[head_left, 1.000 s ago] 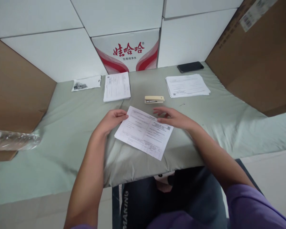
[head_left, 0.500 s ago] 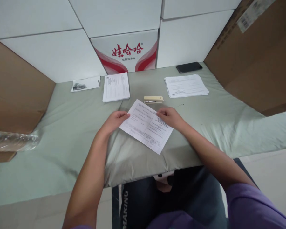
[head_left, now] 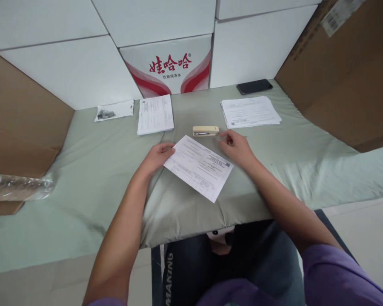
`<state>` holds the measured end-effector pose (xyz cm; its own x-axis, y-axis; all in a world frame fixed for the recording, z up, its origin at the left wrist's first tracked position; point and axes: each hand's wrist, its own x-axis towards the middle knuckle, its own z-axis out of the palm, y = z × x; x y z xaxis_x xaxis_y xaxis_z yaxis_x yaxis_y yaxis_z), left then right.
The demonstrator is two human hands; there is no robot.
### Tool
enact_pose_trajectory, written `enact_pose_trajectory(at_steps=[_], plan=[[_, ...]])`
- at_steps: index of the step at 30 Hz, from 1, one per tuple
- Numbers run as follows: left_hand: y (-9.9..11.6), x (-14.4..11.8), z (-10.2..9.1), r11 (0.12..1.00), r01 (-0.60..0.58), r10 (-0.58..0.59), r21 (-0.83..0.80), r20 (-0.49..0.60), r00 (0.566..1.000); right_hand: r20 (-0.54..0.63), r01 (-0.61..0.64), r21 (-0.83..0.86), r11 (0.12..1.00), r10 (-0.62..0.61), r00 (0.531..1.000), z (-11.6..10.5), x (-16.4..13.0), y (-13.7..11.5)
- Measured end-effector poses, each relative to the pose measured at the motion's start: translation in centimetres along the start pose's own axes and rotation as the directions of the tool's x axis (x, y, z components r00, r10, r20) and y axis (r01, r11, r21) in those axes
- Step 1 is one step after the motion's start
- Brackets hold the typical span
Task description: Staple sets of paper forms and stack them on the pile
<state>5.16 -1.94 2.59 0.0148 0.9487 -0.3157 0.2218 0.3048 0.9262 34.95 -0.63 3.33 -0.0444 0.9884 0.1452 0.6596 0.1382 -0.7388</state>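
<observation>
A printed sheet of paper [head_left: 199, 168] lies slantwise over the front part of the cloth-covered table. Its upper left edge is pinched between the thumb and fingers of my left hand [head_left: 156, 159]. My right hand [head_left: 238, 148] is off the paper, just beyond its upper right corner, with fingers apart and nothing in them. The fingertips are close to the right end of a cream stapler [head_left: 206, 131]; whether they touch it I cannot tell. The stapler lies on its side behind the sheet.
Behind are two paper stacks, one left [head_left: 155, 114] and one right [head_left: 250, 112]. A black phone [head_left: 254, 86] and a small white packet [head_left: 114, 111] lie farther back. White boxes [head_left: 175, 63] wall the rear; cardboard boxes [head_left: 344, 80] flank both sides. Wrapped bottles [head_left: 22, 187] sit at left.
My right hand has let go of the paper's right side and moved up and right toward the stapler. My left hand still holds the sheet.
</observation>
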Motion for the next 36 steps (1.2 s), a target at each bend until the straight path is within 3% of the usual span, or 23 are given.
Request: enact_pose_trajectory(at_steps=[4, 9, 15, 19, 23, 36], plan=[[0.4, 0.1, 0.0, 1.0, -0.016, 0.015, 0.012, 0.1, 0.995, 0.012, 0.02, 0.034, 0.999, -0.021, 1.0, -1.1, 0.0, -0.6], [1.3, 1.8, 0.2, 0.995, -0.015, 0.0, 0.101, 0.148, 0.989, 0.052, 0.127, 0.001, 0.992, -0.127, 0.991, -2.0, 1.5, -3.4], [1.8, 3.2, 0.2, 0.992, -0.012, -0.011, 0.127, 0.174, 0.985, -0.004, 0.152, -0.088, 0.984, -0.153, 0.988, 1.8, 7.9, -6.0], [1.7, 2.9, 0.4, 0.994, -0.02, 0.001, 0.107, 0.177, 0.984, -0.019, 0.096, -0.13, 0.987, -0.099, 0.995, 4.8, 11.5, -5.2], [1.5, 2.8, 0.8, 0.997, -0.051, 0.039, 0.059, 0.192, 0.981, 0.015, 0.061, -0.19, 0.98, -0.059, 0.998, 6.7, 12.7, -3.8], [1.6, 3.0, 1.3, 0.997, -0.055, 0.046, 0.051, 0.162, 0.986, 0.104, 0.103, -0.228, 0.968, -0.081, 0.991, 7.7, 13.0, -2.7]])
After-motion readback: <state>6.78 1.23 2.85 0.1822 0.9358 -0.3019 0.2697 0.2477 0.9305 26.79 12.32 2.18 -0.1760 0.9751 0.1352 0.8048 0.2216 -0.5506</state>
